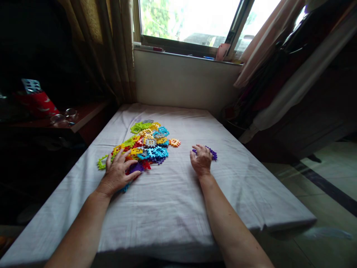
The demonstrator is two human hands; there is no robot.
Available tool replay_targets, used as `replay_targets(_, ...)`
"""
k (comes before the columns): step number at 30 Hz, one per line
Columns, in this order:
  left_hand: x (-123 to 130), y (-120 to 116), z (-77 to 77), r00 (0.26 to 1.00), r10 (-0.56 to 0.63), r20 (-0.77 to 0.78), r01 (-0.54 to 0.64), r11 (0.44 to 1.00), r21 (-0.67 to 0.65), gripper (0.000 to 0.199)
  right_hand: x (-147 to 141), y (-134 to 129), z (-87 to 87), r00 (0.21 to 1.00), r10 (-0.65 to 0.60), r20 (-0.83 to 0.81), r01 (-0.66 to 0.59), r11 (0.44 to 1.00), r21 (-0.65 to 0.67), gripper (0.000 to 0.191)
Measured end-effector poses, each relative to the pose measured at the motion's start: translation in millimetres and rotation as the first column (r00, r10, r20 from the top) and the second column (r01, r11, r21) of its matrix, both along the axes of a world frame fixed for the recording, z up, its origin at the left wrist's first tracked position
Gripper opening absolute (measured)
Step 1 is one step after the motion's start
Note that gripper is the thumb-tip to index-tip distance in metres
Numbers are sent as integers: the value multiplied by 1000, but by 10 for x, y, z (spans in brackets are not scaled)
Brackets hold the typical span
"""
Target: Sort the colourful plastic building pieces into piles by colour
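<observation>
A heap of colourful plastic interlocking pieces (150,142), with toothed edges and cut-out middles, lies left of centre on a cloth-covered table. My left hand (117,173) rests over the near left side of this heap, its fingers spread. Between its thumb and forefinger shows a purple piece (136,168), with a red piece (146,164) just beyond. Off to the right, my right hand (202,160) lies loosely over a small group of purple pieces (213,153), partly covering them. Its fingers are slightly bent, with the thumb apart; the fingertips' undersides are hidden.
A wrinkled pale cloth (167,216) covers the table. Behind it are a low wall and a window (189,22). At left, a dark side table holds a red container (41,104) and glasses (64,116). Clothes (267,63) hang on the right.
</observation>
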State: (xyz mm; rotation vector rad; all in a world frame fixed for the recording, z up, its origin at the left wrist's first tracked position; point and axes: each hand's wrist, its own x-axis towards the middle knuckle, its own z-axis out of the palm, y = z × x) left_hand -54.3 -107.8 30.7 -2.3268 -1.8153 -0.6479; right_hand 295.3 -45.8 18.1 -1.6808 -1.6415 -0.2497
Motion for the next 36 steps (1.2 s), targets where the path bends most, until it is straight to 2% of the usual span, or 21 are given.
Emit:
replay_targets(2,15,1,11,999,-33,28,32,999,34,31,-170,-46,12,990,133,39,-134,990,45,22)
replay_targets(5,43,0,41,994,-46,97,33,991,128,31,-424,-147,63,946,313,84,-318,947,50,21)
replay_targets(10,149,3,76,963,-116,242,63,974,217,38,-794,-330,171,812,576,99,-576,817,-27,27)
replay_targets(13,245,1,73,944,-174,281,128,976,175,43,-982,-397,166,748,660,60,-657,751,-66,34)
replay_targets(16,329,-6,67,935,-195,296,167,979,118,47,-1118,-418,112,709,704,-20,-704,707,-76,20)
replay_targets(18,358,-5,58,933,-198,301,176,980,97,47,-1139,-402,85,700,709,-86,-714,696,-75,12)
replay_targets(20,353,3,44,932,-186,312,162,982,101,48,-1068,-356,91,730,668,-144,-681,729,-72,13)
replay_targets(22,314,18,25,929,-163,331,125,983,132,50,-886,-275,136,805,559,-200,-581,811,-71,17)
replay_targets(24,252,36,10,928,-140,346,85,982,170,50,-608,-169,206,895,367,-254,-399,913,-87,23)
replay_targets(26,188,54,4,928,-122,351,52,978,202,46,-282,-63,270,955,121,-272,-162,978,-133,29)
replay_targets(29,129,76,7,927,-92,365,2,971,238,42,161,35,309,958,-151,-243,100,972,-212,35)
replay_targets(32,119,89,15,924,-79,374,-22,966,258,40,418,36,264,954,-263,-144,219,940,-261,39)
replay_targets(36,102,97,27,923,-92,373,-12,963,268,37,455,-5,120,937,-349,13,339,901,-271,56)
